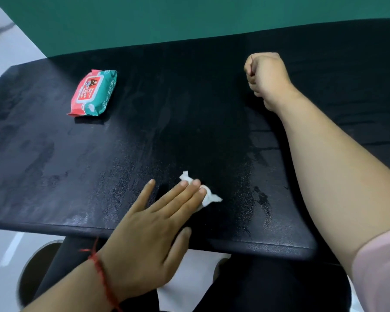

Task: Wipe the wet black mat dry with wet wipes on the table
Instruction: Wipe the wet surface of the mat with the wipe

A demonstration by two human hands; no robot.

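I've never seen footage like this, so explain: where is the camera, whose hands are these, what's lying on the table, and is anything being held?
No machine here: a person wears a camera on their head, looking down at their own hands. The left hand presses a crumpled white wipe flat-fingered onto the black mat, which shows wet streaks. The right hand rests farther away as a fist, holding nothing visible. A pack of wet wipes lies at the far left.

Your left hand (149,235) presses a crumpled white wipe (206,194) flat-fingered onto the black mat (99,154). Your right hand (266,75) rests fisted farther back, and the wipes pack (92,92) lies far left.
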